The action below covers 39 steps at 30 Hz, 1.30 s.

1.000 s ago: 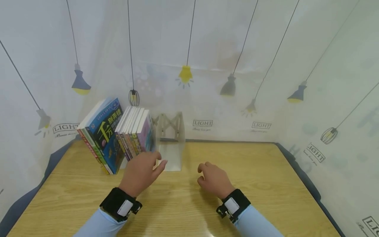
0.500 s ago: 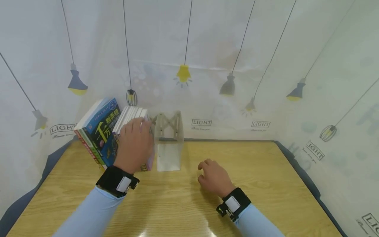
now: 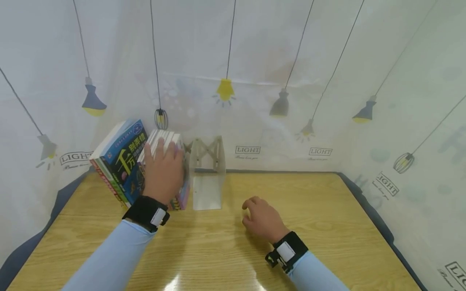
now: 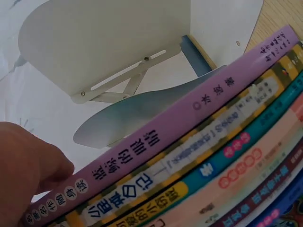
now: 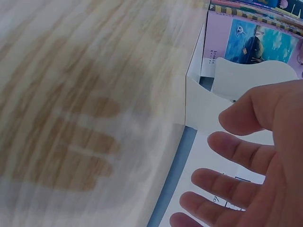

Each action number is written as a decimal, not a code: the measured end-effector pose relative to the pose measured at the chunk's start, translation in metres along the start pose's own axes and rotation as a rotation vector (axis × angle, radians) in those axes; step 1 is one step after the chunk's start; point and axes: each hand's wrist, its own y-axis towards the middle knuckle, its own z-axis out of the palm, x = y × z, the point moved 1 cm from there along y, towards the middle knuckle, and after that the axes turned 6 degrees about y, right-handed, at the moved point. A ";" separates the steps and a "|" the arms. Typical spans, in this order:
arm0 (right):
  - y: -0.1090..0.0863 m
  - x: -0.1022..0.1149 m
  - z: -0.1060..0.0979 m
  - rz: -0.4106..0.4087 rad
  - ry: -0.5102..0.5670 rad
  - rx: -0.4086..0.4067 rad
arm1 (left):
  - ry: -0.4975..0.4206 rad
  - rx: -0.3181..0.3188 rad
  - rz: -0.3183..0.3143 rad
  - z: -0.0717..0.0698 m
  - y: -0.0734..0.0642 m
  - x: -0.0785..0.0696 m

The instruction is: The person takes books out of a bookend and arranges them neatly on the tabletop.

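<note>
Behind the rear edge of the wooden tabletop [image 3: 327, 210]: one pale wall covering [image 3: 262, 44], printed with hanging lamps. Light-blue sleeves [image 3: 109, 258], two, entering over the front edge; the left stretched toward the rear left corner, the right reaching less far. Large books [image 3: 123, 165], a leaning set near the rear left corner, blue cover facing right. Slim books [image 4: 203, 172], one row just right of these, spines toward the front edge. White bookend [image 3: 207, 193], crossed linkage, at the row's right end, base plate flat on the tabletop; its curved panel stands just beside the outermost purple book [image 4: 184, 113]. Left hand [image 3: 163, 173], back upward, fingers extended and spread over the row's white tops, one digit at the purple book's end; whether any volume is gripped cannot be told; it hides the row's middle from the head view. Right hand [image 3: 263, 218], above the tabletop, right of the bookend, fingers loosely bent and parted, holding nothing. Black wristbands [image 3: 147, 216], one per wrist, each bearing a white patch
</note>
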 end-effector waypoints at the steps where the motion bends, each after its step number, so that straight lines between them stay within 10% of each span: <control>1: 0.000 0.000 0.000 0.000 0.001 0.000 | 0.000 -0.009 0.003 0.000 0.000 0.000; 12: -0.003 -0.003 0.000 -0.004 0.007 0.005 | 0.003 -0.125 0.083 -0.006 -0.014 -0.006; 31: 0.000 -0.011 0.006 0.018 0.020 0.020 | -0.265 -0.199 0.204 -0.010 -0.052 -0.016; 39: -0.001 -0.009 0.006 0.009 0.028 0.023 | -0.294 -0.250 0.169 -0.003 -0.065 -0.017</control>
